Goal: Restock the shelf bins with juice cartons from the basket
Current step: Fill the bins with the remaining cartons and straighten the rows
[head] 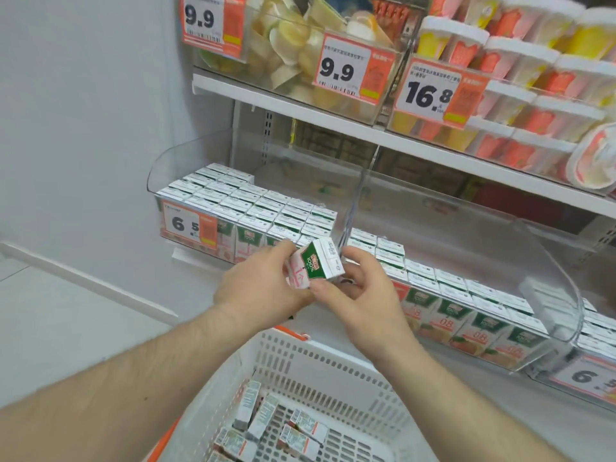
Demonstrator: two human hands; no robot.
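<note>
A small juice carton (316,263), white with a green and pink face, is tilted in the air in front of the shelf. My left hand (263,288) grips its left side and my right hand (360,288) holds its right and lower edge. Directly behind it is the left clear bin (186,168), packed with rows of white-topped cartons. The middle bin (550,271) to the right holds rows of green and orange cartons along its front. Below my forearms is the white basket (326,358) with several loose cartons (266,418) lying on its bottom.
A clear divider (363,181) separates the two bins. Price tags marked 6.5 (186,225) hang on the bin fronts. The shelf above (333,123) carries bins of fruit cups and tubs with 9.9 and 16.8 tags. A white wall (83,128) stands at the left.
</note>
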